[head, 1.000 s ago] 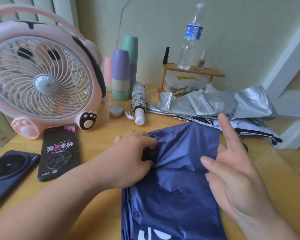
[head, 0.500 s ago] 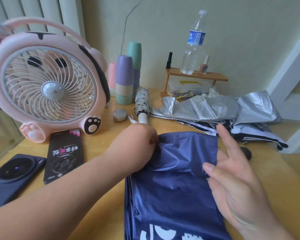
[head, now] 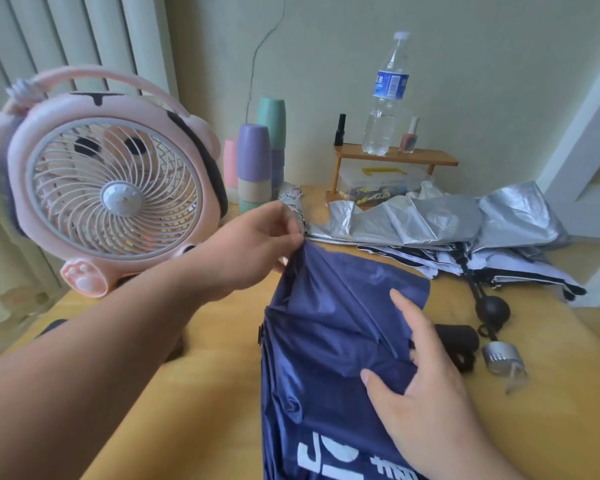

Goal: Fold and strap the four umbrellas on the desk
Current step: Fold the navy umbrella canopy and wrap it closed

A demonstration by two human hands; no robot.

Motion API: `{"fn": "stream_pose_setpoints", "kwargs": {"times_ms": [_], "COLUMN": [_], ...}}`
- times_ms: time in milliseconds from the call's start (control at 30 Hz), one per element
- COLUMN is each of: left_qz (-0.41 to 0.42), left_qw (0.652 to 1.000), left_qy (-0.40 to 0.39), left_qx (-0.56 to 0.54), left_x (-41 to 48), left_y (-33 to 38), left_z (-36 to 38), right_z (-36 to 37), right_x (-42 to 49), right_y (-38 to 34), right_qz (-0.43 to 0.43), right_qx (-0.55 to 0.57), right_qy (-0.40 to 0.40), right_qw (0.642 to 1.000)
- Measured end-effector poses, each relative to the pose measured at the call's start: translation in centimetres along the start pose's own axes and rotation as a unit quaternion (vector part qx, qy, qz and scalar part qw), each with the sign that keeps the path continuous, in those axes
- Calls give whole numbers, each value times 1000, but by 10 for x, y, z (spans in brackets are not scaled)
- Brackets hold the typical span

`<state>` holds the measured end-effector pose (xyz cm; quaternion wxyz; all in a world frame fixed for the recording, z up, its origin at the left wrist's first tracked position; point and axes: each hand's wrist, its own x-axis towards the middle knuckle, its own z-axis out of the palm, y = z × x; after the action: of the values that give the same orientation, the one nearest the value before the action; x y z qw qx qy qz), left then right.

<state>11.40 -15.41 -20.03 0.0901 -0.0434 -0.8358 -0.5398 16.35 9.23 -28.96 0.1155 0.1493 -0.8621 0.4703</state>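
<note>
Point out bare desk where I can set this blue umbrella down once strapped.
Bare desk lies between the left forearm and the blue umbrella, and right of the right hand. The back is crowded: silver umbrellas, cups, fan.

Bare desk (head: 205, 393) lies open in the lower centre of the frame, left of the navy umbrella (head: 326, 341), and again at the lower right, beyond the right hand (head: 430, 393) resting on the cloth. The left side is blocked by the pink fan (head: 115, 199), and the upper centre by stacked cups (head: 253, 168) and a wooden shelf (head: 395, 157) bearing a water bottle (head: 387, 95). The silver umbrella (head: 430, 220) sprawls across the right of centre, and below it a black knob (head: 492, 308), black handle (head: 459, 337) and silver cap (head: 501, 356) crowd the strip just right of the navy umbrella, whose upper corner the left hand (head: 257, 244) pinches.
</note>
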Motion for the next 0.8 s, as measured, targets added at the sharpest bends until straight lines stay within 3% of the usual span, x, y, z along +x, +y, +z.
{"fn": "stream_pose_setpoints", "kwargs": {"times_ms": [67,167,300,467,700,800], "left_qz": [-29,-18,-48,-74,-112,-108], "left_qw": [997,999,997,979,984,980], "left_qy": [21,32,34,-40,-85,-91], "left_qx": [-61,16,38,185,113,137], "left_x": [2,-1,-16,-25,-22,-24], "left_y": [-4,-13,-13,-8,1,6], "left_z": [3,4,-4,6,25,30], "right_z": [0,0,-2,-3,0,-1], "right_x": [0,1,1,0,0,0], "right_y": [-1,1,5,5,3,4], "right_qz": [12,28,43,45,49,52], "right_qx": [12,23,33,25,26,27], "right_qy": [-2,7,3,-7,0,2], "right_qw": [1000,999,999,999,998,998]}}
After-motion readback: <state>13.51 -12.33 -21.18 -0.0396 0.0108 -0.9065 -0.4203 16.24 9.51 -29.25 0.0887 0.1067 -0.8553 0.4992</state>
